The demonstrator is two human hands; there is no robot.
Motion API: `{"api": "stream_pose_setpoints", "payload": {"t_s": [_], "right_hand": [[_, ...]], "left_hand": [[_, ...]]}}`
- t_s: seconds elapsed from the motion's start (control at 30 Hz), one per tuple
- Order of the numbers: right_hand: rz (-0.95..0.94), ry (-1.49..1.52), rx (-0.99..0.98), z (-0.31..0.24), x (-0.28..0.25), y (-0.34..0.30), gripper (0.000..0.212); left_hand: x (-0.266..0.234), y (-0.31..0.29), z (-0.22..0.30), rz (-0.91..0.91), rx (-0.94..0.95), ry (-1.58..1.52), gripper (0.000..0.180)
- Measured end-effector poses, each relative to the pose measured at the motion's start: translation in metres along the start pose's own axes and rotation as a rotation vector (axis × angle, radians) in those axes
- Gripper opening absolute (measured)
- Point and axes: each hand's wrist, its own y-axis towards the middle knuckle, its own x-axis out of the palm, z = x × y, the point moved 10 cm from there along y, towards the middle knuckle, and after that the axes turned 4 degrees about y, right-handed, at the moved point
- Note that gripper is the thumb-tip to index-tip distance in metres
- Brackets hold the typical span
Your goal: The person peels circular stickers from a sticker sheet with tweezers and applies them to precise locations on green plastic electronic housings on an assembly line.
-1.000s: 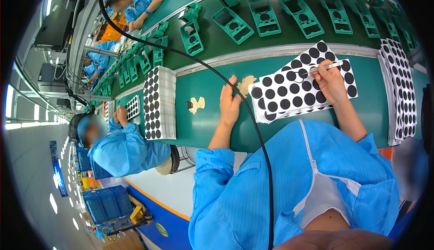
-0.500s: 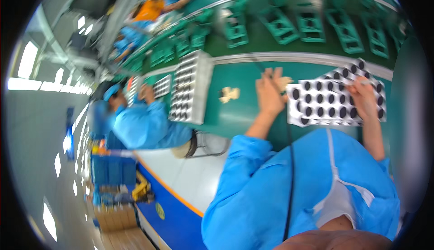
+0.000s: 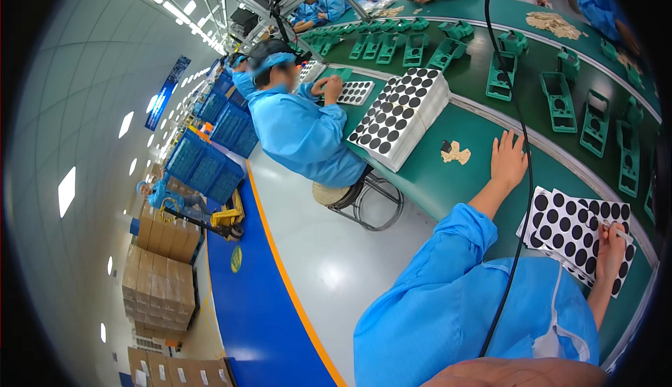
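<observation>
On the green bench, left hand (image 3: 507, 161) lies open; right hand (image 3: 610, 250) seemingly pinches a white tool (image 3: 619, 230) over the dotted sheets (image 3: 570, 227).

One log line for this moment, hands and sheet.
left hand: flat on green table | right hand: holding thin tool on dotted sheet

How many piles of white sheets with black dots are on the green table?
3: one under the right hand at, a tall stack mid-table, and one by the neighbouring person's hand. Others may be hidden.
</observation>
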Motion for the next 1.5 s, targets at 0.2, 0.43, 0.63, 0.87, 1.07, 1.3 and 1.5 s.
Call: {"api": "stream_pose_setpoints", "payload": {"t_s": [0.2,0.43,0.63,0.87,1.07,1.3,1.5], "right_hand": [[0.006,0.037,0.012,0.002,-0.007,0.001,0.010],[-0.005,0.068,0.004,0.003,-0.012,0.004,0.011],[-0.017,0.103,-0.030,-0.001,0.000,0.001,0.009],[0.006,0.106,-0.030,-0.003,0.007,-0.001,0.008],[-0.001,0.098,-0.061,-0.005,0.011,-0.006,0.008],[0.001,0.144,-0.056,-0.010,0.026,-0.011,0.007],[0.021,0.147,-0.059,-0.007,0.019,-0.006,0.007]], "left_hand": [[-0.013,0.004,-0.010,0.080,-0.024,-0.244,0.033],[-0.013,0.004,-0.011,0.048,-0.065,-0.397,0.026],[-0.006,0.007,-0.017,0.095,-0.038,-0.447,0.023],[-0.009,0.007,-0.015,0.029,-0.053,-0.404,0.031],[-0.007,0.005,-0.011,-0.008,-0.049,-0.389,0.031],[-0.007,0.006,-0.016,0.042,-0.034,-0.371,0.029],[-0.007,0.009,-0.007,0.017,-0.025,-0.329,0.027]]}}
